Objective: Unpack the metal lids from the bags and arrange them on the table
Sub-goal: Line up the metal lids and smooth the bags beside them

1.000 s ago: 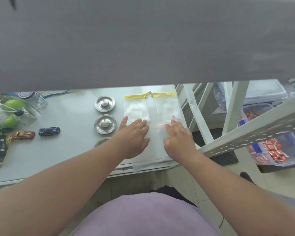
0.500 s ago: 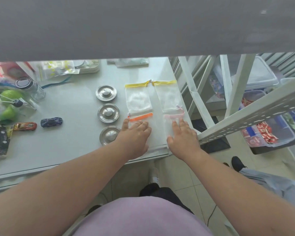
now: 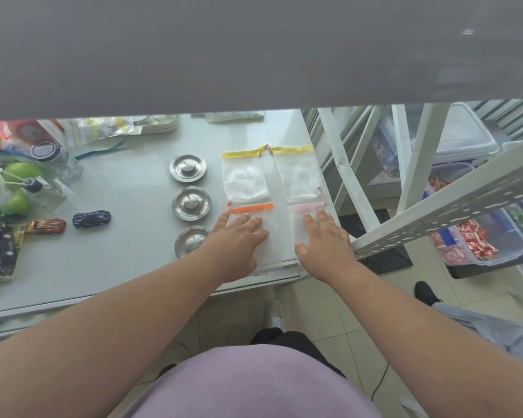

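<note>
Nearest the camera, at the table's [image 3: 109, 267] front edge, both hands lie flat, palms down, fingers spread, grasping nothing. Left hand [image 3: 234, 247] presses on the orange-topped bag [image 3: 251, 209]; right hand [image 3: 322, 242] presses on the pink-topped bag [image 3: 304, 210]. Both bags are sheer white mesh, lying flat side by side, lower halves hidden under the hands.

Just left of the left hand: nearest metal lid [image 3: 191, 240], partly covered by the wrist. It has embossed marks on top, too small to read. Beyond it the middle metal lid [image 3: 191, 203], then the far metal lid [image 3: 187, 168], all three in one column, apart from each other, knobs up. The far one has a small stamp on the rim, unreadable.

Right of that column, behind the hands: two yellow-topped bags, left one [image 3: 244, 176] and right one [image 3: 298, 173], flat, drawstring ends touching at the top. A pink cord end from the pink bag lies across the right one's lower corner.

Left side of the table: blue toy car [image 3: 91, 218] and orange toy car [image 3: 46, 226] nose to tail, with printing on the orange one that is not legible. Past them sit a glass jar [image 3: 55, 159] with a dark lid, green balls [image 3: 21, 173], and clear packets further back. Packaging at the left edge carries print that is too blurred to read.

Off the table to the right, a white perforated rack [image 3: 435, 212] and clear bins of red-wrapped packets [image 3: 477, 239].
</note>
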Available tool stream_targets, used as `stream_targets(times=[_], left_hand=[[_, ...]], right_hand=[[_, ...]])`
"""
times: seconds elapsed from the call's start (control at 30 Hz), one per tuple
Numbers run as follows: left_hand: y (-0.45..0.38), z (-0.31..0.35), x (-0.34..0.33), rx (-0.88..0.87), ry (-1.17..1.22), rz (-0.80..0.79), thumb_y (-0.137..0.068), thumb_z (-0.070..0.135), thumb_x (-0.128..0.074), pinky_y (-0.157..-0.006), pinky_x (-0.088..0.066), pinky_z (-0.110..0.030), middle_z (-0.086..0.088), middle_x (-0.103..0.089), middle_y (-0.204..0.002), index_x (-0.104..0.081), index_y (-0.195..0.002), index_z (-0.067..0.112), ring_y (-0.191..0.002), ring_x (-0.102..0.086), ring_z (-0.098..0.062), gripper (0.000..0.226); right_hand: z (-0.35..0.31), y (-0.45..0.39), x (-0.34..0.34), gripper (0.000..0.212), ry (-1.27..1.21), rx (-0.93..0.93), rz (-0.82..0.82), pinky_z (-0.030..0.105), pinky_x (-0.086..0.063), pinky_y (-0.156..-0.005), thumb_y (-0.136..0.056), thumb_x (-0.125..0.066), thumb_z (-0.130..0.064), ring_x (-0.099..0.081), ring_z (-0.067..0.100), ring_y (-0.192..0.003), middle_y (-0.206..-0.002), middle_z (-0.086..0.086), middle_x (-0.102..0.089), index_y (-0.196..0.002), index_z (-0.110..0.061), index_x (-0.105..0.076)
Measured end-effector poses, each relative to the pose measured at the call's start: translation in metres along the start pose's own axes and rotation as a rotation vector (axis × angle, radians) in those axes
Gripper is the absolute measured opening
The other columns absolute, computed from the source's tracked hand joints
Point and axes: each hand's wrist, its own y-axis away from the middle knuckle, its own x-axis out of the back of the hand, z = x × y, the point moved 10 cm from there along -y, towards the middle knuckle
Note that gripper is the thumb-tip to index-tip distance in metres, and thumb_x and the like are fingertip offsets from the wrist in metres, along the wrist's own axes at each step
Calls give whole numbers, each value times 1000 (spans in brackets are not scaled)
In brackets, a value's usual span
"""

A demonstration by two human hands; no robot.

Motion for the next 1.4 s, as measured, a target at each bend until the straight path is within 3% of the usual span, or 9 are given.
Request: stream_targets(times=[0.17, 0.33, 0.93, 1.13, 1.27, 1.4], left_hand=[[2, -3, -5, 32, 15, 3, -98, 44, -54, -132, -8, -54, -4, -18, -178, -29, -164, 28, -163, -15, -26, 72], [4, 1, -6, 35, 5, 8, -98, 43, -55, -131, -13, -53, -6, -18, -177, -32, -163, 25, -162, -18, -29, 71], [8, -2, 2, 23, 25, 59, -99, 45, -55, -131, -12, -53, -8, -20, -176, -32, -162, 25, -161, -19, -29, 71], [43, -43, 14, 84, 58, 160, -98, 47, -56, -131, -8, -48, -5, -24, -175, -34, -162, 26, -161, -20, -25, 71], [74, -81, 8, 178, 75, 193, -93, 48, -57, -130, -18, -52, -6, -36, -171, -42, -158, 26, -157, -32, -27, 71], [97, -106, 4, 250, 124, 190, -83, 56, -60, -126, -26, -49, -4, -39, -169, -45, -157, 25, -154, -35, -26, 81]], right_hand=[[-11, 4, -3, 70, 29, 98, 29, 49, -13, -127, -100, -42, -38, -7, 28, -161, -174, 14, -10, -164, -20, -19], [-12, 1, -7, 70, 7, 102, 12, 49, -14, -127, -101, -43, -36, -7, 29, -161, -174, 14, -11, -164, -20, -18], [-20, 3, 4, 70, -4, 130, 43, 52, -19, -126, -99, -47, -33, -14, 33, -160, -172, 17, -18, -162, -15, -23], [-71, 23, -2, 68, -21, 256, 74, 53, -23, -124, -97, -44, -38, -18, 32, -159, -172, 16, -22, -160, -14, -31], [-124, 29, -19, 71, -1, 389, 44, 54, -26, -123, -95, -37, -44, -23, 33, -158, -170, 17, -26, -160, -15, -35], [-169, 32, -24, 70, 9, 493, 23, 54, -28, -123, -94, -45, -40, -25, 34, -157, -169, 17, -29, -159, -15, -37]])
